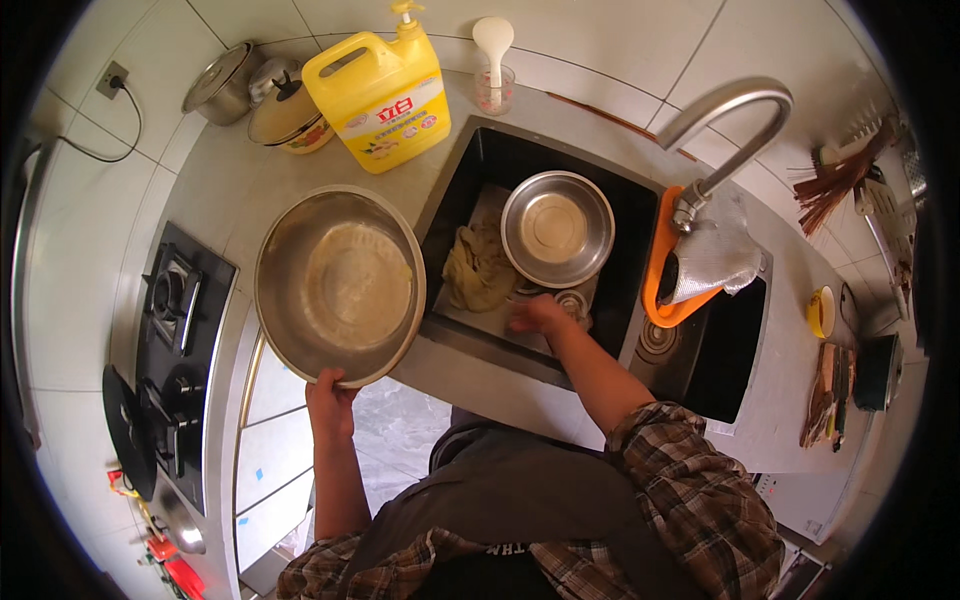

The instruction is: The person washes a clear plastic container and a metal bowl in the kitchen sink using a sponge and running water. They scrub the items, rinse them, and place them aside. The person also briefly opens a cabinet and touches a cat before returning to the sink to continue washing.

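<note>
My left hand (330, 401) grips the near rim of a large stainless steel basin (356, 285), held at the left edge of the sink with its hollow side facing me. A yellowish stain or residue marks its inner wall. My right hand (536, 315) is down inside the black sink basin (457, 176) and looks blurred; its fingers are partly hidden. Nearest to it are a crumpled olive cloth (480, 274) and a smaller stainless steel bowl (557, 229). Just beside the hand is a round drain strainer (572, 306).
A yellow detergent jug (382, 97) and a plastic cup (495, 94) holding a white rice paddle (493, 37) stand behind the sink. The faucet (739, 150) arches over an orange basket (660, 259) on the divider. A gas stove (184, 300) lies left.
</note>
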